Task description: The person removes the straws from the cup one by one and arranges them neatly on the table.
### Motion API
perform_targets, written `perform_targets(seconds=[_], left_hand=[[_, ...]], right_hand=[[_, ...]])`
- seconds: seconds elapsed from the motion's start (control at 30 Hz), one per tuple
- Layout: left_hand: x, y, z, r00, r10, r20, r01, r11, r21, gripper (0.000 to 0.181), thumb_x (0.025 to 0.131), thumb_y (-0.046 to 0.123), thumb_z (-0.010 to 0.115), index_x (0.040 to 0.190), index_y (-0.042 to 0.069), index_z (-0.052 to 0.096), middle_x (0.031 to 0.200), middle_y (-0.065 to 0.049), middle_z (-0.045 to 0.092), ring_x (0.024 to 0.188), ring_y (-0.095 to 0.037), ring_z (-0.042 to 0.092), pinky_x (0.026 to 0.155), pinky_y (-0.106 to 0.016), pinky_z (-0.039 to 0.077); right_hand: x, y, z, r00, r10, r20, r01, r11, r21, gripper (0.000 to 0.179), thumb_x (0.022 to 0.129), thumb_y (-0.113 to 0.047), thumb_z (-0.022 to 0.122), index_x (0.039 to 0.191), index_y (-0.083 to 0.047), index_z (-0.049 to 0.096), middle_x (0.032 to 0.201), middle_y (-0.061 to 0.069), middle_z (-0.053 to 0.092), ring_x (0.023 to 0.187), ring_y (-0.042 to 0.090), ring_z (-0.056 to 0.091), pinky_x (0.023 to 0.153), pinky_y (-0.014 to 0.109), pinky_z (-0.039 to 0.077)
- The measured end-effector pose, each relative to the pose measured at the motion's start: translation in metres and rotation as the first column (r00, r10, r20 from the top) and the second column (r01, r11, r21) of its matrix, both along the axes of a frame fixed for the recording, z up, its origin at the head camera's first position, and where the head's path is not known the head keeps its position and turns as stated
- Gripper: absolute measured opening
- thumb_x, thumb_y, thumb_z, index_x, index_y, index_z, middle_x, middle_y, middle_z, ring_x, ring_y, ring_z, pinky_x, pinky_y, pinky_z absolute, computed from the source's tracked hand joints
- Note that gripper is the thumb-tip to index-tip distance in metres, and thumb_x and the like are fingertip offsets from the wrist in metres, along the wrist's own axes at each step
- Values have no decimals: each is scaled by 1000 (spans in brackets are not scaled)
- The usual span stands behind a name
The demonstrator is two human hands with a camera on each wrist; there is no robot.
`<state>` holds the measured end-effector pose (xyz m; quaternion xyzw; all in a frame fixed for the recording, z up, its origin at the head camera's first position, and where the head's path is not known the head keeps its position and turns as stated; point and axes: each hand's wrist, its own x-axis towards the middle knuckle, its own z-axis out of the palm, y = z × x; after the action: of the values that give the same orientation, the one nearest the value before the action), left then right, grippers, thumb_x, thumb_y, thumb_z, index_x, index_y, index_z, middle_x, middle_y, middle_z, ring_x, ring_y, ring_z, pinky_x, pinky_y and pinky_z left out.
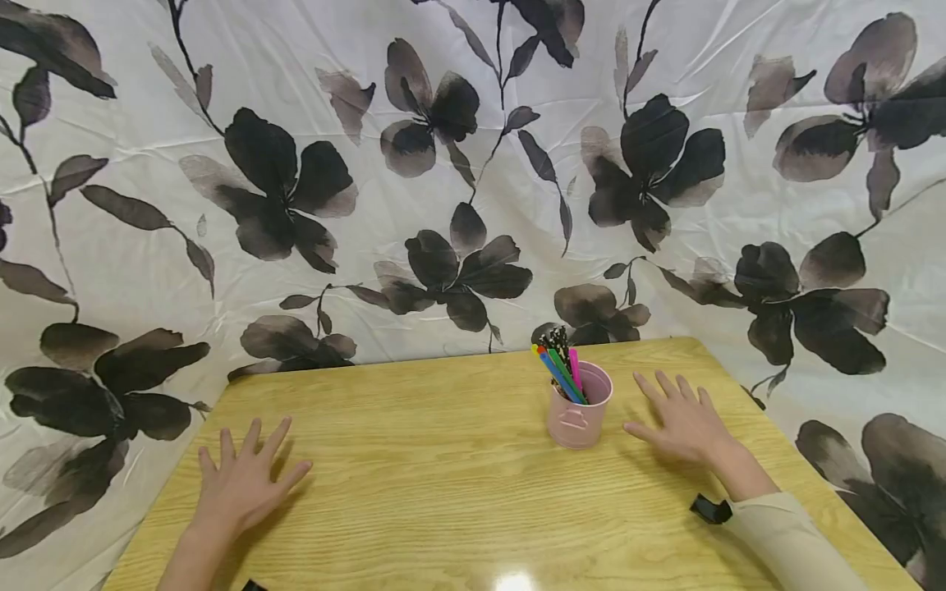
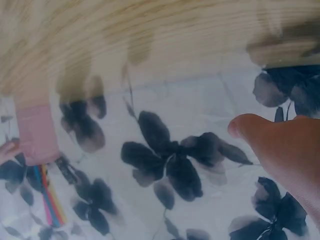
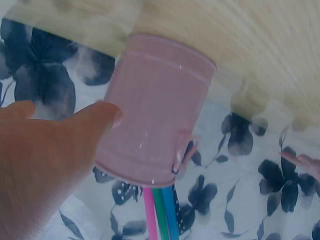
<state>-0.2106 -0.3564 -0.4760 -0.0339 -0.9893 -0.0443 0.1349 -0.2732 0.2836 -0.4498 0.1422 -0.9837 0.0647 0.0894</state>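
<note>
White floral cloth (image 1: 473,176) backs the yellow wood-grain table (image 1: 421,484); pre-grasp, I judge, left hand (image 1: 240,476) and right hand (image 1: 683,419) spread, empty; gripping the pink cylindrical cup (image 1: 576,427) calls for reaching leftward

Desk-like spot before a floral cloth (image 1: 539,222); whether home, office or studio cannot be told.
A glossy wood-grain surface (image 1: 414,484) is set before the creased white cloth, whose grey and black blossoms fill the background and run down past both sides. Towards the surface's far edge, a pink pail (image 1: 576,427) of bright pens (image 1: 560,373) lends the desk look; a pale reflection (image 1: 513,582) shines nearer.
</note>
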Motion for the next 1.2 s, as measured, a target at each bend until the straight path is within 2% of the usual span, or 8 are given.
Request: perform_targets(seconds=[0.1, 0.2, 0.37, 0.53, 0.63, 0.9, 1.13, 1.2], left_hand=[[0, 4, 1, 1000, -9, 2, 9, 1000, -1, 77, 80, 65, 41, 142, 29, 14, 134, -29, 24, 116, -61, 1, 82, -71, -14], [-1, 8, 3, 999, -38, 9, 38, 999, 13, 74, 81, 62, 42, 142, 26, 17, 135, -28, 26, 115, -61, 5, 83, -71, -11], [-5, 20, 11, 995, -103, 1, 103, 994, 47, 70, 83, 60, 42, 140, 23, 25, 132, -25, 33, 116, -58, 17, 86, -71, 5], [-7, 38, 20, 983, -181, -28, 183, 980, 77, 63, 84, 57, 42, 132, 16, 40, 126, -19, 43, 114, -44, 34, 88, -60, 26], [-8, 50, 24, 974, -225, -26, 227, 970, 87, 59, 85, 55, 43, 128, 15, 45, 122, -14, 47, 110, -37, 42, 85, -55, 34], [-7, 86, 35, 955, -295, -7, 293, 945, 142, 57, 84, 61, 38, 127, 24, 46, 119, -3, 50, 108, -28, 47, 85, -49, 39], [-7, 117, 41, 940, -342, -15, 340, 926, 162, 50, 84, 61, 38, 123, 32, 49, 115, 9, 51, 106, -18, 50, 84, -43, 42], [-7, 126, 43, 935, -354, -9, 349, 918, 188, 46, 84, 59, 40, 121, 34, 50, 114, 12, 51, 105, -15, 50, 84, -41, 43]], right_hand=[[-1, -3, 6, 999, 39, -13, -40, 998, -47, 88, 74, -70, 44, 142, -25, 13, 139, 20, 24, 121, 47, 21, 91, 65, 14], [-2, -9, 14, 996, 86, -20, -88, 986, -140, 89, 73, -65, 52, 142, -23, 15, 139, 17, 26, 123, 41, 24, 93, 61, 20], [-5, -20, 24, 986, 168, -20, -166, 935, -314, 90, 72, -54, 64, 141, -22, 17, 140, 12, 26, 125, 33, 24, 95, 55, 25], [-12, -32, 26, 974, 224, -47, -224, 892, -393, 93, 69, -54, 66, 141, -17, 21, 138, 13, 29, 124, 33, 27, 95, 54, 27], [-13, -39, 25, 969, 244, -36, -235, 867, -439, 94, 67, -54, 68, 140, -17, 22, 139, 11, 29, 124, 32, 27, 94, 52, 30], [-14, -57, 18, 955, 297, -13, -255, 796, -550, 93, 68, -47, 71, 140, -17, 21, 139, 9, 29, 123, 28, 30, 92, 49, 34], [3, -73, 40, 952, 306, 7, -223, 710, -668, 84, 72, -25, 74, 136, -1, 26, 132, 19, 35, 112, 36, 42, 88, 49, 39], [-2, -72, 32, 954, 301, -5, -223, 695, -684, 84, 71, -27, 74, 136, -1, 27, 131, 20, 37, 110, 35, 44, 85, 48, 41]])
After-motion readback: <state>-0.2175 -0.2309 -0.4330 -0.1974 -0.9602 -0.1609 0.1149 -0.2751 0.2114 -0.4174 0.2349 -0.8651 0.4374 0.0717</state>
